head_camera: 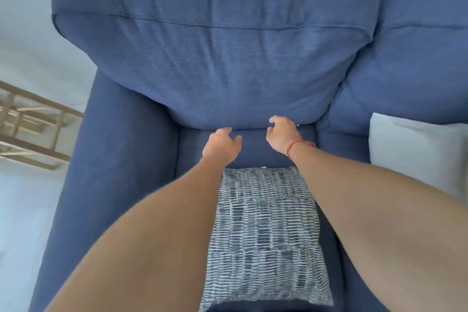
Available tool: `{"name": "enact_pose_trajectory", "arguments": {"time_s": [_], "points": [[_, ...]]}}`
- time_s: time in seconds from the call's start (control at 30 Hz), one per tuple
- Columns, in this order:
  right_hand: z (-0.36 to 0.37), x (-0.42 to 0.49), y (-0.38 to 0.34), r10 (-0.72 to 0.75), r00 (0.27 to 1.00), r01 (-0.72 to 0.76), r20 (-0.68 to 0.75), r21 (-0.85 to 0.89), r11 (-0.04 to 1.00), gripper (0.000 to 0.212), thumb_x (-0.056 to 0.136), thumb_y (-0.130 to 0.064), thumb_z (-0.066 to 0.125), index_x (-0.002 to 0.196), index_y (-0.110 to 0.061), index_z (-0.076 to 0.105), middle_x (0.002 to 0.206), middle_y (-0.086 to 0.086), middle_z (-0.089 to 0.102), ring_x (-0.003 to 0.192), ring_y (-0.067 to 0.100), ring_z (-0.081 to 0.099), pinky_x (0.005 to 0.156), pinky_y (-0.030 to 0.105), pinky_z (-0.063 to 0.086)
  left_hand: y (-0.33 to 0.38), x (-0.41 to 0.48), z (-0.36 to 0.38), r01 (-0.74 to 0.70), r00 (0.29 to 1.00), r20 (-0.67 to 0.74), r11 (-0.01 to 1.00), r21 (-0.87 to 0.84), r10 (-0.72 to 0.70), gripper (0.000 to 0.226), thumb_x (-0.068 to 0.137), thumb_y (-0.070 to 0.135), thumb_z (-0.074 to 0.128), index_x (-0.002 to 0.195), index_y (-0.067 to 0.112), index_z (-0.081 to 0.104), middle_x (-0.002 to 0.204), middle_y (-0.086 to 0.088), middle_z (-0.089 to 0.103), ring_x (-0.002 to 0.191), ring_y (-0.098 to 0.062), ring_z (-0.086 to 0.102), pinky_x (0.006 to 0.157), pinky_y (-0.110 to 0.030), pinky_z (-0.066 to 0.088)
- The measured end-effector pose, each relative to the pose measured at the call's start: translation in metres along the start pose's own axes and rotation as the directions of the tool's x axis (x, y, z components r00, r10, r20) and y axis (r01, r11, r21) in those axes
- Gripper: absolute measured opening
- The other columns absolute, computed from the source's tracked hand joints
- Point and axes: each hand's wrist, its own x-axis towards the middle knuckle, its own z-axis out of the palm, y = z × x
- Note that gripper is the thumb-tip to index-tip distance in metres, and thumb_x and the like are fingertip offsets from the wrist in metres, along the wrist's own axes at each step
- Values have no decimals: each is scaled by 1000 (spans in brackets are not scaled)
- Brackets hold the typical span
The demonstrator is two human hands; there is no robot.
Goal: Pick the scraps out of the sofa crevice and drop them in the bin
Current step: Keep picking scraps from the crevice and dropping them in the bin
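I look down on a blue sofa; its big back cushion (222, 58) leans over the seat (250, 149). The crevice (250, 129) runs where the back cushion meets the seat. My left hand (221, 144) hovers over the seat just short of the crevice, fingers curled and apart, holding nothing. My right hand (282, 134), with a red string on the wrist, reaches to the crevice edge, fingers loosely bent and empty. A tiny white speck (297, 125) shows in the crevice right of my right hand. No bin is in view.
A blue-and-white patterned pillow (266, 235) lies on the seat between my forearms. A white pillow (417, 154) sits at the right beside a second back cushion (417, 45). The left armrest (114, 159) borders the seat. A wooden frame (30, 129) stands at the left.
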Motion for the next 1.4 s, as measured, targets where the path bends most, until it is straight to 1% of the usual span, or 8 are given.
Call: {"name": "enact_pose_trajectory", "arguments": {"time_s": [0.13,0.27,0.57,0.73,0.87,1.0,1.2,1.4], "points": [[-16,17,41,64,998,-64,28,15,998,38,91,-9,44,127,-10,55,136,12,53,123,34,52,101,37,43,34,6,32,-23,998,51,998,54,20,54,97,39,47,146,20,37,142,-5,48,122,-25,54,94,-35,46],[-17,27,78,126,990,-128,57,35,991,38,90,-5,44,127,-6,54,129,12,56,108,33,61,97,40,50,43,18,67,-5,991,132,992,124,-11,53,97,38,46,147,23,36,141,-5,48,110,-26,61,90,-37,52],[-5,95,147,177,979,-182,103,47,982,54,92,-4,45,144,-14,44,141,13,51,123,34,55,103,43,47,62,90,153,-70,961,277,984,164,22,52,98,34,44,148,23,35,145,-4,44,94,-24,63,88,-37,53],[18,153,174,151,984,-155,89,34,987,54,93,1,43,145,-12,41,150,11,40,137,28,42,112,37,38,77,154,197,-271,937,296,921,279,185,48,100,24,41,147,17,34,147,-10,42,129,-30,47,103,-40,44],[38,193,192,58,998,-59,23,40,997,63,85,8,44,145,-12,40,151,9,39,140,28,35,114,36,34,74,190,228,-417,898,338,792,447,282,57,100,30,39,152,15,22,154,-12,34,141,-31,32,115,-37,26],[48,213,205,26,1000,-24,15,-112,993,56,86,3,46,140,-11,42,144,7,44,132,30,35,104,44,43,66,213,244,-480,875,339,714,510,346,62,99,44,31,153,16,16,157,-11,29,146,-28,24,120,-39,17],[46,220,213,-21,998,29,52,-161,987,40,88,5,42,124,-7,54,130,9,55,127,31,35,101,43,43,62,222,247,-532,847,337,663,527,412,66,97,49,34,150,11,24,154,-14,33,142,-31,29,118,-42,26],[40,212,216,-124,987,140,102,-174,975,55,88,6,39,136,-21,49,133,-1,55,128,28,35,98,45,45,56,224,246,-564,826,318,680,469,466,63,97,47,39,147,9,30,149,-13,41,140,-29,34,118,-40,25]]}}
